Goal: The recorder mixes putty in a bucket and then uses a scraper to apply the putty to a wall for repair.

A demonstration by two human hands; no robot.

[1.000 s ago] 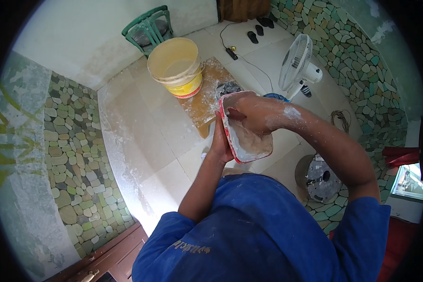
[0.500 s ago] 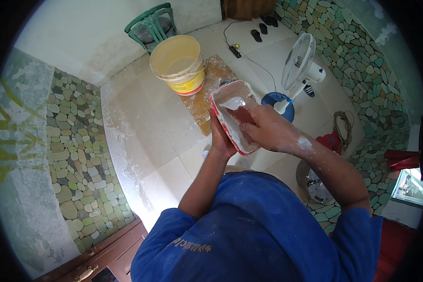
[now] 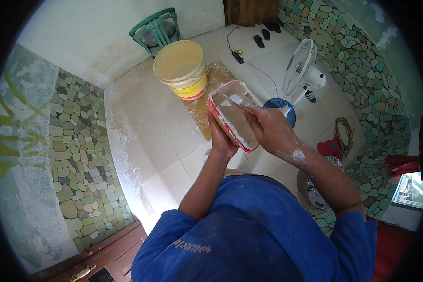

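My left hand (image 3: pixel 222 141) supports a red rectangular tub (image 3: pixel 228 125) from its near left side, its fingers partly hidden under it. The tub is tilted, and white putty (image 3: pixel 235 99) coats its inside and rim. My right hand (image 3: pixel 272 129) reaches over the tub's right side, closed on a flat putty scraper (image 3: pixel 234 103). The scraper now shows nearly edge-on inside the tub, its far end by the putty. White smears mark my right wrist.
A yellowish bucket (image 3: pixel 173 77) stands on a putty-spattered board (image 3: pixel 203 123). Right of it is a white fan (image 3: pixel 300 70) on a blue base, its cord along the tiles. A green chair (image 3: pixel 150 26) is by the wall; a coiled cable (image 3: pixel 344 131) lies right.
The scraper has turned from showing its reddish-brown flat face to nearly edge-on. My right hand has shifted slightly right and turned. The left hand still supports the tub.
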